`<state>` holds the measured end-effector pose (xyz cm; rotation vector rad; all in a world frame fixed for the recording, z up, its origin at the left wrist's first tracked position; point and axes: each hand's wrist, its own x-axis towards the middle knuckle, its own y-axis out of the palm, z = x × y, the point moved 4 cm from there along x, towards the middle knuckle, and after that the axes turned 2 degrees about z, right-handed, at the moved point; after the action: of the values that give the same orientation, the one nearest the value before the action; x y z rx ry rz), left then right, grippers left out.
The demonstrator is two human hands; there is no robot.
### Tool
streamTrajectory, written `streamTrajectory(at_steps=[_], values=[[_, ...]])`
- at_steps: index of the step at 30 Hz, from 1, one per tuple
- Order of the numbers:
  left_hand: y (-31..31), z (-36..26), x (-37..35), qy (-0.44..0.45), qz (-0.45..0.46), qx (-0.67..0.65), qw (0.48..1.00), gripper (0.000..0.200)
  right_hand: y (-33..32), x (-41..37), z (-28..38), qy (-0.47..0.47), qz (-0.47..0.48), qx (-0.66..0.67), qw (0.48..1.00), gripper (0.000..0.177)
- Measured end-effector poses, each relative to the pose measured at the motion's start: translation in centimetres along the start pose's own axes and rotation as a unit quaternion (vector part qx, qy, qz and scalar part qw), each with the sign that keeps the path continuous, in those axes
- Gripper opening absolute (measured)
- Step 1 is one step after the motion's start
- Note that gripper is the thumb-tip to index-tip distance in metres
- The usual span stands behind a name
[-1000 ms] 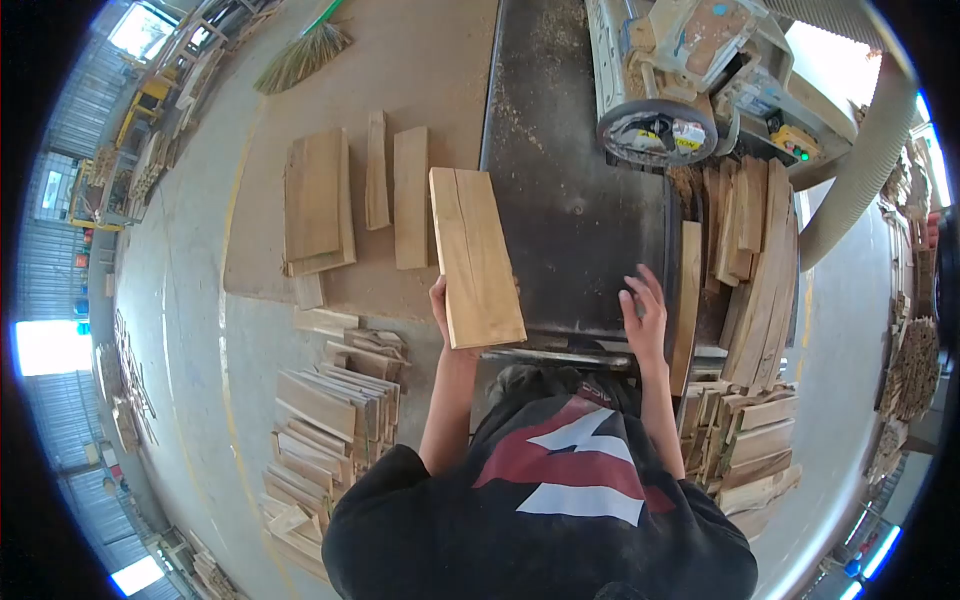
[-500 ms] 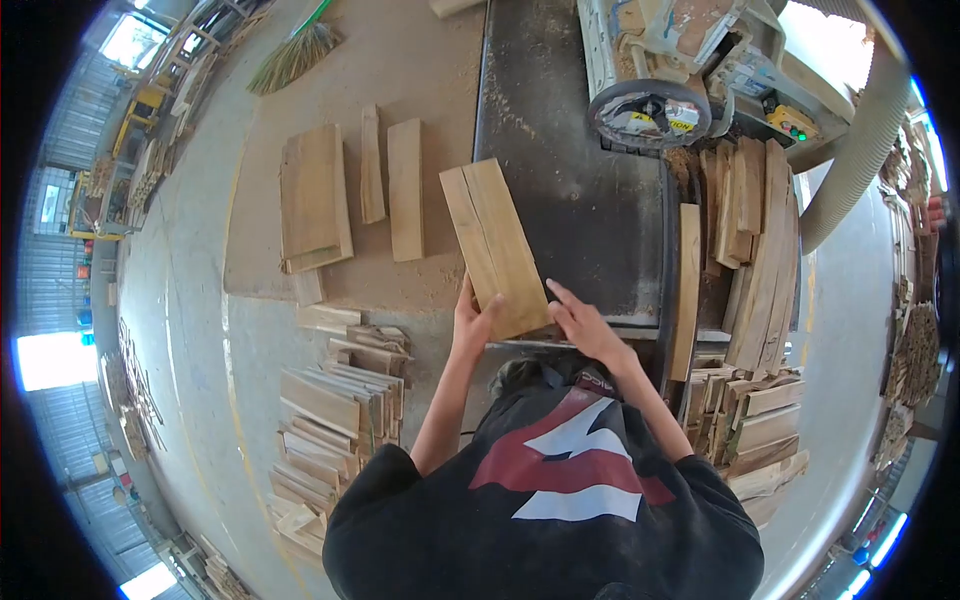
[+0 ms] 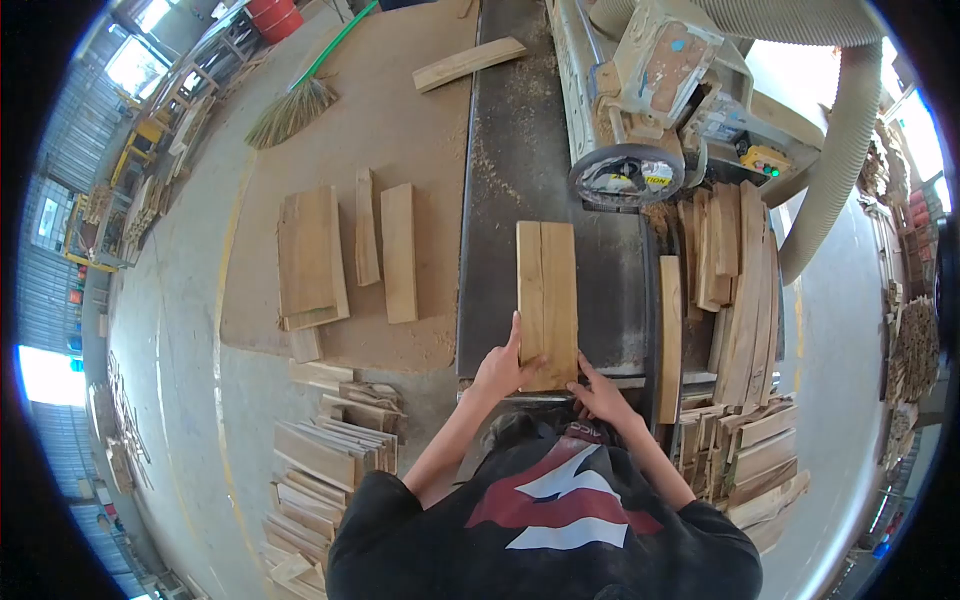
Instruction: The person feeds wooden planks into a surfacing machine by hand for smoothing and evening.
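A wooden board (image 3: 549,300) with a dark line running along its length lies nearly straight on the dark machine table (image 3: 610,290), its near end by the table's front edge. My left hand (image 3: 498,372) grips its near left side, the index finger stretched along the edge and the thumb over the top. At the near right corner, my right hand (image 3: 602,395) holds the board between thumb and fingers; some fingertips are hidden beneath. Beyond the board stands a saw machine with a round black-rimmed handwheel (image 3: 627,176).
Several boards (image 3: 400,255) lie on the brown sheet to the left, near a green-handled broom (image 3: 292,112). Another plank (image 3: 470,64) rests across the table's far left edge. Stacked wood (image 3: 745,300) stands at the right, below a ribbed hose (image 3: 835,170). More pieces (image 3: 320,450) are piled at lower left.
The board has turned from a leftward slant to nearly straight and moved right onto the table. My right hand has closed on its near corner. The camera view has shifted forward.
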<state>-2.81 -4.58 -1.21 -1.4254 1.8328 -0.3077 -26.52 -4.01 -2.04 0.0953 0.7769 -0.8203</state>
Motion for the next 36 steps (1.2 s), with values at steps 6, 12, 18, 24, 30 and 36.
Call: streamTrajectory(at_steps=[6,12,18,24,30,36], values=[[4.0,0.2,4.0,0.079,0.011,-0.073,0.994,0.116,-0.3,0.4,-4.6,-0.003,-0.071,0.134,0.988,0.07],[5.4,-2.4,5.9,0.07,0.007,-0.044,0.997,0.115,-1.7,1.3,-5.7,-0.004,-0.131,0.243,0.961,0.059],[5.9,-3.1,7.5,0.059,0.0,-0.066,0.996,0.114,-2.7,2.9,-5.9,-0.024,-0.171,0.281,0.944,0.056],[5.8,-4.0,8.6,0.04,0.003,-0.066,0.997,0.114,-3.8,3.6,-5.6,-0.042,-0.194,0.346,0.917,0.056],[6.6,-3.4,9.5,0.087,-0.034,-0.081,0.992,0.116,-4.3,3.8,-5.5,-0.031,-0.181,0.333,0.925,0.055],[6.0,-4.0,9.3,0.055,-0.007,-0.073,0.996,0.116,-4.4,3.9,-5.9,-0.033,-0.187,0.319,0.929,0.054]])
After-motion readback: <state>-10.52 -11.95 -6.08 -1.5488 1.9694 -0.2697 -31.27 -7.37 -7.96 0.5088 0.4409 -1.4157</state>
